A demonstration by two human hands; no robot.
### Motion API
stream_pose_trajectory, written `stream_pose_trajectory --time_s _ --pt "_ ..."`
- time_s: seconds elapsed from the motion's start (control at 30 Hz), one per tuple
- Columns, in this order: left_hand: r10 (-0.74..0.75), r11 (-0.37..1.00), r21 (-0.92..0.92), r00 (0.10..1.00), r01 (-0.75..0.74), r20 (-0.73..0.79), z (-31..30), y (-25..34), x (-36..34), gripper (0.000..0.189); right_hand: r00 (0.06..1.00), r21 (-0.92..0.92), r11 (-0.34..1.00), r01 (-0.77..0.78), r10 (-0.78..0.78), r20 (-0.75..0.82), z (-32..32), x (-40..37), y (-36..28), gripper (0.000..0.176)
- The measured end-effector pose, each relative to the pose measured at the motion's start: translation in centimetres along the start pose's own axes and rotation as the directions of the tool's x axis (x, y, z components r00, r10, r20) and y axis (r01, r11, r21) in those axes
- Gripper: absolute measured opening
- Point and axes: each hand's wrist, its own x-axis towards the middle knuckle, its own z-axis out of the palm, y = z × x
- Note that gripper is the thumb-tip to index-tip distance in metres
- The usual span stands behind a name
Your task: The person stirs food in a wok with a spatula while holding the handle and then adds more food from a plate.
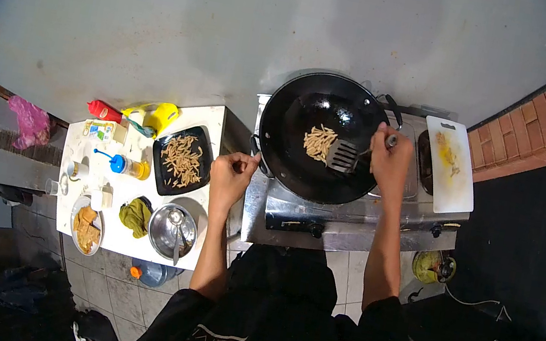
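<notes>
A large black wok (290, 117) stands on the steel gas stove (258, 215). A small heap of short pale-brown food strips (319, 142) lies in it. My right hand (390, 163) is closed round the handle of a slotted turner (342, 157), whose head rests in the wok against the strips. At the wok's left side, my left hand (231, 178) is closed with its fingers on the left loop handle (256, 152). Left of that hand, a black square dish (157, 178) on the white table holds more of the same strips.
A stained white cutting board (456, 190) lies right of the wok. The white table (132, 190) carries a steel bowl (161, 242) with spoons, a green cloth (134, 217), a red bottle (104, 111), an oil jar (137, 169) and a plate (95, 248) of fried pieces. A gas cylinder (427, 266) stands low right.
</notes>
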Motion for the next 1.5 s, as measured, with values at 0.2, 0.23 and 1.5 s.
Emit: stream_pose_trajectory --time_s 0.2,0.23,1.5 --pt "-0.021 1.0 -0.013 1.0 0.021 -0.011 -0.1 0.7 -0.2 0.028 0.988 0.223 0.963 -0.152 0.155 0.002 -1.0 -1.6 -1.3 0.04" --pt "-0.019 1.0 -0.014 1.0 0.019 -0.013 -0.1 0.7 -0.1 0.028 0.985 0.262 0.951 -0.165 0.173 -0.008 -0.6 -2.0 -0.5 0.041" --pt "-0.013 0.999 -0.052 1.0 0.012 -0.019 0.1 -0.4 0.0 0.03 0.957 0.489 0.854 -0.176 0.265 -0.119 3.5 -2.1 2.7 0.041"
